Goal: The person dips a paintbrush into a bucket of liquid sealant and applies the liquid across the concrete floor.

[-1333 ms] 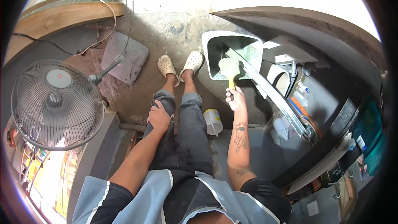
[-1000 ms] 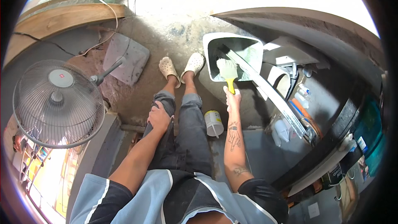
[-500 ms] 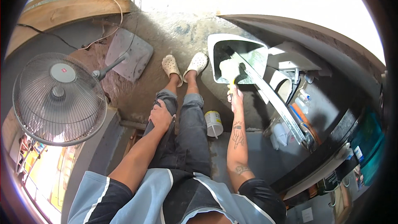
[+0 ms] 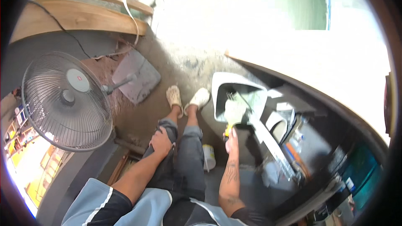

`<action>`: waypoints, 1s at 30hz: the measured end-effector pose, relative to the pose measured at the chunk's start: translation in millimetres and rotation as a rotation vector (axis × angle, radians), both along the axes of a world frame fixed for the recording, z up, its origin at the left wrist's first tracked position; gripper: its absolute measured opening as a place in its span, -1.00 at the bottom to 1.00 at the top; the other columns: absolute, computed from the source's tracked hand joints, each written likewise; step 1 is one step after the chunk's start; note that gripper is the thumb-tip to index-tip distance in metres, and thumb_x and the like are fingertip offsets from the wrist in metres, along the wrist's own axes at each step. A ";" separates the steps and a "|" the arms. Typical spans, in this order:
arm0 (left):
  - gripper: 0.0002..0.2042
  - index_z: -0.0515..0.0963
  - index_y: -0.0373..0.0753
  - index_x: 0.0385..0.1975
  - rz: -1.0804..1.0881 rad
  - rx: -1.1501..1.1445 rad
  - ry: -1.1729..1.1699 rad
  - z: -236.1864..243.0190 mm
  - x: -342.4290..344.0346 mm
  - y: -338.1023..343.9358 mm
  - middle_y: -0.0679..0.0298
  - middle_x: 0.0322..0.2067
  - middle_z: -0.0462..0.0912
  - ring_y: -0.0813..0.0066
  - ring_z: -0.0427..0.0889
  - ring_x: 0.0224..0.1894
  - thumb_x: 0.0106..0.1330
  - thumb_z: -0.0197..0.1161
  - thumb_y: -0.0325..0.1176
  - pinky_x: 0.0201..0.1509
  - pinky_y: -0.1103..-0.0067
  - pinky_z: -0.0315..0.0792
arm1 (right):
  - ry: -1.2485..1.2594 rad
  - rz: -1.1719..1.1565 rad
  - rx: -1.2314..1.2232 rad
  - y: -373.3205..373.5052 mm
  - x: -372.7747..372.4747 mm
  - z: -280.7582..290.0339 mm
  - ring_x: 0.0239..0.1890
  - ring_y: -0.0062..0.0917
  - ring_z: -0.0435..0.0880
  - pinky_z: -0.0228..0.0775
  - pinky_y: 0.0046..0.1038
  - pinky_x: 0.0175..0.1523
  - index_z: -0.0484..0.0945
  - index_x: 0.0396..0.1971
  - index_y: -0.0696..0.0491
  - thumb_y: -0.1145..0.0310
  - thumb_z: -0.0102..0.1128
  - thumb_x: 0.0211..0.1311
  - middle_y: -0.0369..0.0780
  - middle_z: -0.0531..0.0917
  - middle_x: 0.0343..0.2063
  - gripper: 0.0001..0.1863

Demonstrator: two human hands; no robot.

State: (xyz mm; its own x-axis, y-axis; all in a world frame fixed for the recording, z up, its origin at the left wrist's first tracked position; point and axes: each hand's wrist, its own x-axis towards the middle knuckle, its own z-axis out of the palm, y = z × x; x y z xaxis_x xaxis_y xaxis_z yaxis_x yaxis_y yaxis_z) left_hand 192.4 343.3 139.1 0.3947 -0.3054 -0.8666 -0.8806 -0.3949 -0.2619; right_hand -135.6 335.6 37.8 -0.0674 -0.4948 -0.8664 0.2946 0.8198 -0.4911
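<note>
- my right hand (image 4: 230,139) is closed around the yellow handle of the brush (image 4: 235,111).
- the brush's broad, pale head is over the mouth of the white bin (image 4: 216,96); i cannot tell whether it dips inside.
- a long bar (image 4: 270,140) slants out of the bin, to the brush's right.
- my left hand (image 4: 161,141) rests on my left knee; i cannot tell whether it grips.
- a pail (image 4: 209,157) stands by my right leg.
</note>
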 end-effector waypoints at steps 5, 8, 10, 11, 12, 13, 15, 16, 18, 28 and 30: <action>0.01 0.06 -0.25 0.34 0.047 -0.006 0.034 4.8 4.4 -16.1 -0.04 0.00 0.46 -0.06 0.54 -0.01 -0.05 0.41 0.16 -0.17 -0.13 0.46 | -0.048 -0.003 -0.082 -7.8 3.1 34.2 -0.28 -0.62 0.48 0.29 -0.55 -0.03 0.41 0.06 0.19 0.17 0.01 0.43 -0.30 0.51 -0.23 -0.59; 0.05 0.06 -0.25 0.34 0.030 -0.122 0.053 14.1 4.1 -35.3 -0.06 0.00 0.44 -0.03 0.52 -0.01 -0.08 0.40 0.22 -0.16 -0.09 0.46 | -0.117 0.096 -0.197 -43.1 12.0 71.4 -0.24 -0.64 0.47 0.29 -0.58 -0.03 0.37 0.09 0.20 0.10 0.04 0.40 -0.30 0.49 -0.24 -0.52; 0.04 0.06 -0.24 0.35 0.022 -0.222 0.068 21.2 3.4 -53.9 -0.06 0.01 0.43 -0.02 0.50 0.01 -0.08 0.40 0.21 -0.10 -0.03 0.45 | -0.173 0.125 -0.266 -83.6 29.0 98.3 -0.21 -0.61 0.46 0.27 -0.55 0.00 0.38 0.06 0.21 0.16 -0.01 0.43 -0.29 0.49 -0.24 -0.57; 0.03 0.06 -0.23 0.35 0.021 -0.273 0.087 24.5 4.2 -64.3 -0.06 0.01 0.43 -0.02 0.49 0.03 -0.07 0.40 0.21 -0.06 0.00 0.45 | -0.178 0.156 -0.298 -109.2 41.2 110.9 -0.22 -0.62 0.47 0.27 -0.56 -0.02 0.39 0.05 0.21 0.22 -0.03 0.45 -0.28 0.50 -0.26 -0.62; 0.03 0.06 -0.23 0.35 0.022 -0.304 0.103 29.0 4.7 -72.7 -0.06 0.01 0.43 -0.02 0.47 0.04 -0.06 0.39 0.20 -0.03 0.04 0.44 | -0.187 0.190 -0.335 -136.0 53.3 125.2 -0.24 -0.62 0.47 0.27 -0.57 -0.03 0.41 0.03 0.21 0.27 -0.06 0.46 -0.27 0.51 -0.27 -0.66; -0.01 0.09 -0.23 0.33 0.055 -0.321 0.111 31.9 6.4 -82.5 -0.05 0.01 0.43 -0.03 0.46 0.06 -0.04 0.39 0.18 0.01 0.06 0.42 | -0.235 0.183 -0.387 -166.3 70.2 137.2 -0.24 -0.62 0.47 0.27 -0.58 -0.03 0.41 0.02 0.22 0.29 -0.08 0.47 -0.28 0.52 -0.27 -0.68; -0.08 0.13 -0.25 0.30 0.119 -0.338 0.116 36.0 12.8 -102.1 -0.03 0.00 0.43 -0.03 0.44 0.09 0.01 0.37 0.14 0.07 0.12 0.39 | -0.349 0.183 -0.500 -233.6 107.8 159.2 -0.23 -0.62 0.48 0.29 -0.54 -0.02 0.39 0.06 0.22 0.30 -0.07 0.47 -0.27 0.53 -0.24 -0.67; -0.12 0.16 -0.25 0.27 0.175 -0.350 0.118 37.4 17.5 -112.0 -0.01 0.01 0.43 -0.02 0.44 0.09 0.02 0.36 0.11 0.08 0.11 0.37 | -0.359 0.169 -0.503 -267.9 128.8 170.1 -0.22 -0.61 0.47 0.30 -0.52 -0.03 0.37 0.08 0.22 0.31 -0.07 0.47 -0.26 0.52 -0.21 -0.66; -0.22 0.22 -0.26 0.22 0.283 -0.366 0.110 42.0 28.3 -130.7 0.01 0.02 0.42 0.00 0.44 0.11 0.06 0.34 0.04 0.09 0.09 0.35 | -0.499 0.162 -0.570 -336.4 167.1 194.4 -0.22 -0.57 0.45 0.31 -0.51 -0.03 0.37 0.05 0.23 0.32 -0.08 0.47 -0.25 0.49 -0.21 -0.67; -0.39 0.27 -0.24 0.16 0.685 -0.516 0.117 72.8 81.6 -319.8 -0.01 0.10 0.36 -0.02 0.40 0.17 0.20 0.22 -0.01 0.14 0.12 0.35 | -0.379 0.242 -0.711 -606.5 270.8 297.3 -0.31 -0.60 0.49 0.33 -0.62 -0.19 0.41 0.02 0.23 0.26 0.06 0.40 -0.26 0.52 -0.33 -0.63; -0.38 0.27 -0.22 0.18 0.717 -0.612 0.123 78.3 91.6 -360.1 -0.01 0.11 0.36 -0.01 0.40 0.18 0.21 0.21 -0.01 0.16 0.15 0.35 | -0.250 0.279 -0.741 -649.6 269.3 302.1 -0.32 -0.62 0.49 0.33 -0.63 -0.20 0.43 0.01 0.26 0.28 0.08 0.39 -0.26 0.53 -0.33 -0.63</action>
